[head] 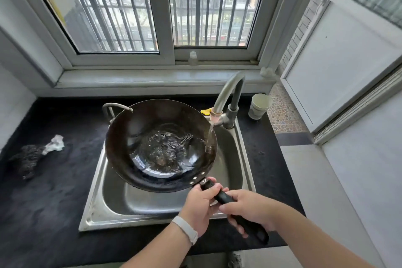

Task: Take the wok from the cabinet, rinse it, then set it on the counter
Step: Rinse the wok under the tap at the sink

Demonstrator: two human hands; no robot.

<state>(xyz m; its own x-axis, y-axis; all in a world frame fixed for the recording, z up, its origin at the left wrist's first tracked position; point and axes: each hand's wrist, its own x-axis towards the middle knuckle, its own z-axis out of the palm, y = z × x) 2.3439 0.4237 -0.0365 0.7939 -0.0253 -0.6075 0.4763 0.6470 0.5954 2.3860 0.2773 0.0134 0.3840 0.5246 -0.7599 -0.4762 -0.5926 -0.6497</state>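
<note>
Gripping handle (222, 197) with left hand (199, 205) up front, right hand (250, 210) further back, steadying water-heavy wok (161, 143) over sink (121, 202) under running tap (228, 93).

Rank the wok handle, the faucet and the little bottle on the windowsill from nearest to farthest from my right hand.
1. The wok handle: gripped in the right hand, at the front of the sink.
2. The faucet: at the sink's back right corner.
3. The bottle: farthest, up on the windowsill against the window frame.
</note>
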